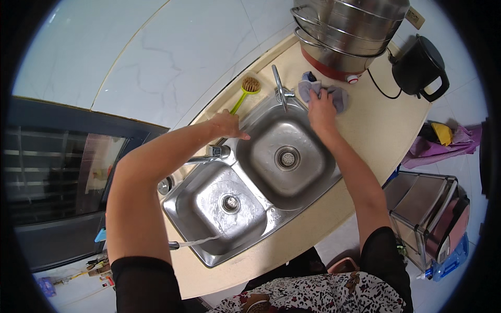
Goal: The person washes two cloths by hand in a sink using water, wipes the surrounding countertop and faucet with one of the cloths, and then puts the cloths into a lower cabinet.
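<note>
My left hand [227, 124] is at the back rim of the sink, thumb stretched over the right basin [270, 143]. The handle of a green dish brush [239, 102] runs under its fingers; whether they grip it is hidden. The brush head lies bristles up. My right hand [323, 111] has its fingertips on a crumpled grey cloth [339, 98] on the counter, right of the slim chrome tap [278, 84]. From the spout of the larger faucet [214, 152], partly behind my left arm, water [201, 240] runs into the left basin [203, 207].
A stacked steel steamer [348, 29] with a red base stands behind the cloth. A black electric kettle [420, 68] is at the counter's far right, its cord [377, 88] trailing. A wheeled rack [415, 195] stands beyond the counter [375, 144]. A window [58, 172] lies left.
</note>
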`<action>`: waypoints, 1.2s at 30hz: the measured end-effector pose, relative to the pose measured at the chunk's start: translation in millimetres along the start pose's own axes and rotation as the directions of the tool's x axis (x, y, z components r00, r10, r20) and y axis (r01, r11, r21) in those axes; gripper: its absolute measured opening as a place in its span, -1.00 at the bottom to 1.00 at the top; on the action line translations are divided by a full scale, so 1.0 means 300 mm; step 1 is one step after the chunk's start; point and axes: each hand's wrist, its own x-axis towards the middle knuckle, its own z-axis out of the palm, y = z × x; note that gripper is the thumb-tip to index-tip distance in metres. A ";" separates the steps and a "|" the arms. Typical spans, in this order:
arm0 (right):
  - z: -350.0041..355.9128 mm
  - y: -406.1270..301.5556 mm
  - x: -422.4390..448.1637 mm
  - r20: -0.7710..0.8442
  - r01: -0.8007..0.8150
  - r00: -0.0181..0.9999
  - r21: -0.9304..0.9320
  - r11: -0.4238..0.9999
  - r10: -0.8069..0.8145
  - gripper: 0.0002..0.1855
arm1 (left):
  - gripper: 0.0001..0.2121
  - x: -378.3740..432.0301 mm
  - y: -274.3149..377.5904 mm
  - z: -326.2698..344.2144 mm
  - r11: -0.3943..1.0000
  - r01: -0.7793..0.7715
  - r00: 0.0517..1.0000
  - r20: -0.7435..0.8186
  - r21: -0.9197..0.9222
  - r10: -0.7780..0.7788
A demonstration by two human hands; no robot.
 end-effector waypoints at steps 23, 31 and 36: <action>0.292 -0.732 0.130 0.079 -0.236 0.967 0.631 0.739 0.242 -0.61 | -0.73 -0.491 -0.141 -0.361 0.983 -0.031 0.943 -0.332 -0.179 -0.031; 0.232 -0.737 -0.082 0.469 0.471 0.500 0.558 0.683 -0.728 -0.62 | -0.73 -0.306 -0.096 -0.195 0.991 -0.118 0.963 -0.236 0.067 0.130; 0.221 -0.489 -0.109 0.054 0.740 0.597 0.348 0.576 -0.800 -0.60 | -0.69 -0.175 -0.082 -0.070 0.998 0.038 0.992 -0.123 0.040 -0.033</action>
